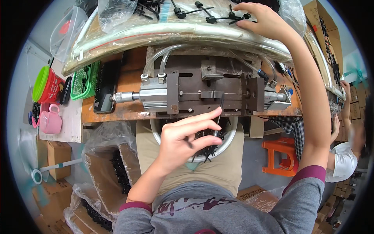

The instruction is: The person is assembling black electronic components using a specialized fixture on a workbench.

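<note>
While the left hand (175, 142) holds a thin dark rod (222, 103) in a pinched grip at the near side of the metal fixture (191, 82) on the worktop (134, 66), the right-hand grip (242, 15) is spread around a black plastic part (232, 16) on the film-covered tray (156, 32); contact there cannot be determined.

The slim pin (221, 104) in my left hand (175, 142) looks smooth, though whether plastic or metal I can't tell, and the black pieces (232, 15) by my right hand (264, 21) look like matt plastic. Dull, dark metal plates (172, 104) adjoin brighter, smoother metal cylinders (154, 98) over the wooden bench (132, 78).
</note>
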### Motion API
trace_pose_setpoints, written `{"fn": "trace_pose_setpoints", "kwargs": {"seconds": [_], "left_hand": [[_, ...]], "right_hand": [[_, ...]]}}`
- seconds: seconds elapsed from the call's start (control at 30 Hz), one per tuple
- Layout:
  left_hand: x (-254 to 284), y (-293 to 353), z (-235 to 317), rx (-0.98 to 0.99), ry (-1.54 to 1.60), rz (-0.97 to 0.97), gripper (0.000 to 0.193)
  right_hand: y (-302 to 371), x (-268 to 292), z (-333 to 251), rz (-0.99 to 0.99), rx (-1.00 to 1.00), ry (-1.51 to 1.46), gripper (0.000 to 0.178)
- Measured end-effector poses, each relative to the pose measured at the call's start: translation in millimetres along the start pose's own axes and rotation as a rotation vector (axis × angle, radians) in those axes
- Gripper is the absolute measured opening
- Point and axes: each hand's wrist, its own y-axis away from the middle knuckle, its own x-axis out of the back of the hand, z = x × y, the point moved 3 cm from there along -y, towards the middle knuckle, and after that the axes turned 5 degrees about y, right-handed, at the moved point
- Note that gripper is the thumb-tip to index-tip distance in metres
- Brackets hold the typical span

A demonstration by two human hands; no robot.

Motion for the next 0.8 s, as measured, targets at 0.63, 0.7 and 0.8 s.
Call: {"fn": "trace_pose_setpoints", "kwargs": {"seconds": [0.63,0.7,0.8], "left_hand": [[8.5,43.8,25.4,0.675,0.750,-0.246,0.038],[6.4,44.8,29.3,0.680,0.806,-0.280,0.039],[3.6,48.1,31.6,0.680,0.902,-0.296,0.040]], "right_hand": [[113.0,22.0,-201.5,-0.235,-0.599,-1.797,0.022],[122.5,15.4,-208.1,-0.237,-0.598,-1.968,0.023],[128.6,13.8,-215.6,-0.176,-0.616,-1.994,0.020]]}}
